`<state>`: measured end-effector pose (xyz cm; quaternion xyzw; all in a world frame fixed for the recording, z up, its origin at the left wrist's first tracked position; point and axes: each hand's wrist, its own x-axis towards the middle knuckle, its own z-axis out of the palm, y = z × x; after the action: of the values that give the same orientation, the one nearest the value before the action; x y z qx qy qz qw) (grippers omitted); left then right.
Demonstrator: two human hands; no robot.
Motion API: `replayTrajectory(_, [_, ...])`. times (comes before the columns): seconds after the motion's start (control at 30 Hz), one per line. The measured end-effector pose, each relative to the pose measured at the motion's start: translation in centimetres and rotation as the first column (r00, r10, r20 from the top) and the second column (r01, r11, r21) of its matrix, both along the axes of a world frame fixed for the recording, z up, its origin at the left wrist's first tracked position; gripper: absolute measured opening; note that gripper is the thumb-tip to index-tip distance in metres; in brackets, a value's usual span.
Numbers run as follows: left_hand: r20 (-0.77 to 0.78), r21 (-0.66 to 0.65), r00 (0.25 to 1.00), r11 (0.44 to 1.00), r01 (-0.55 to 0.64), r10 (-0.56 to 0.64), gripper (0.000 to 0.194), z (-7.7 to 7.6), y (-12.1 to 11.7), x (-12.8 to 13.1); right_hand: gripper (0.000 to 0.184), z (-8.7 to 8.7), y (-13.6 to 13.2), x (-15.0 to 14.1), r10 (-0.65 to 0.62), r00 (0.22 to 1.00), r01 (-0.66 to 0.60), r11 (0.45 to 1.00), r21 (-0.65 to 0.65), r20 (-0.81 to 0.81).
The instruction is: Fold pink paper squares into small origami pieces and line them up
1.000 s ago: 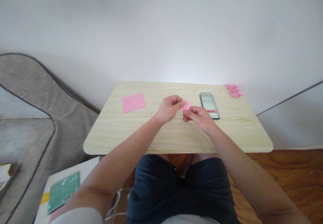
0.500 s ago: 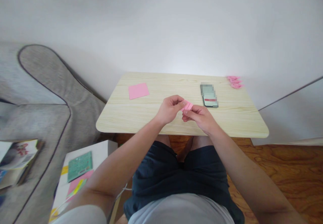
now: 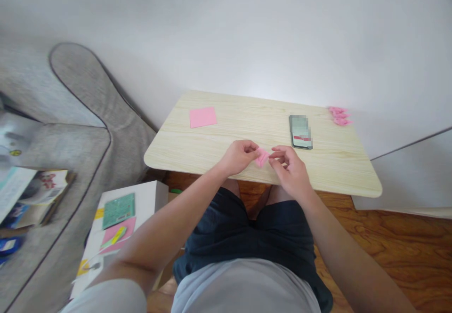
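Observation:
A small folded piece of pink paper (image 3: 262, 157) is between my hands, above the near part of the wooden table (image 3: 247, 115). My left hand (image 3: 242, 156) pinches its left side between thumb and fingers. At the paper's right edge is my right hand (image 3: 288, 168), fingers apart and curved, the tips at or just beside the paper; contact is hard to make out. Further back on the left lies flat pink paper (image 3: 203, 117). A phone (image 3: 300, 132) with a lit, partly blurred screen rests beyond my right hand. Several small folded pink paper pieces (image 3: 340, 116) sit at the far right corner.
Left of the table stands a white box (image 3: 144, 200) bearing a green packet (image 3: 119, 210), pink paper and a yellow cutter (image 3: 116, 237). A grey sofa (image 3: 84, 162) with magazines (image 3: 45, 190) is further left. A white wall (image 3: 247, 35) backs the table.
My right hand has loosened from the folded paper and its fingers have spread. My left hand still pinches it. The view has tilted down and turned left, showing more of the box and sofa.

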<state>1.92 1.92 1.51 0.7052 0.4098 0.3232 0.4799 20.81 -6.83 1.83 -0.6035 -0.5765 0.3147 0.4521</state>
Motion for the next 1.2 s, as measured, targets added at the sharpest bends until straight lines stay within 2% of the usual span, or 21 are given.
replayTrajectory(0.07, [-0.092,0.021,0.995,0.999,0.038,-0.036,0.021,-0.7,-0.4,0.0,0.025,-0.7,0.0,0.2,0.029,0.985,-0.052,0.990,0.132,0.171])
replayTrajectory(0.13, [-0.194,0.102,0.980,0.993,0.065,-0.045,0.018,-1.2,-0.9,0.1,0.015,-1.6,0.2,0.3,0.058,0.948,-0.120,0.975,0.186,0.312])
replayTrajectory(0.2, [-0.304,0.246,0.953,0.967,0.061,0.017,0.017,-1.6,-1.5,0.1,0.012,-2.5,0.3,0.3,0.054,0.915,-0.149,0.966,0.210,0.399])
replayTrajectory(0.27, [-0.369,0.392,0.922,0.919,0.040,0.117,0.019,-1.7,-2.3,-0.1,0.013,-3.3,0.3,0.3,0.041,0.892,-0.162,0.959,0.233,0.451])
replayTrajectory(0.37, [-0.391,0.506,0.907,0.860,0.069,0.157,0.011,-1.7,-3.5,-0.9,0.014,-3.8,0.0,0.4,0.023,0.865,-0.179,0.947,0.266,0.501])
replayTrajectory(0.5, [-0.398,0.510,0.917,0.839,0.188,0.036,0.019,-1.6,-4.7,-2.0,0.018,-3.6,-0.6,0.6,0.064,0.842,-0.232,0.940,0.251,0.536])
replayTrajectory(0.63, [-0.394,0.474,0.919,0.854,0.213,-0.010,0.019,-1.3,-5.0,-2.5,0.022,-3.3,-1.0,1.0,0.100,0.834,-0.263,0.937,0.231,0.543])
replayTrajectory(0.77, [-0.389,0.478,0.920,0.845,0.240,-0.041,0.017,-1.4,-4.8,-2.7,0.022,-3.2,-1.2,1.4,0.146,0.819,-0.301,0.933,0.198,0.556])
replayTrajectory(1.07, [-0.345,0.558,0.938,0.809,0.183,0.026,0.021,-3.6,-5.1,-2.7,0.026,-3.0,-1.4,2.0,0.194,0.780,-0.358,0.918,0.170,0.594])
replayTrajectory(1.2, [-0.344,0.574,0.938,0.801,0.170,0.047,0.022,-3.8,-5.6,-2.7,0.028,-3.2,-1.4,2.0,0.197,0.767,-0.367,0.915,0.165,0.611])
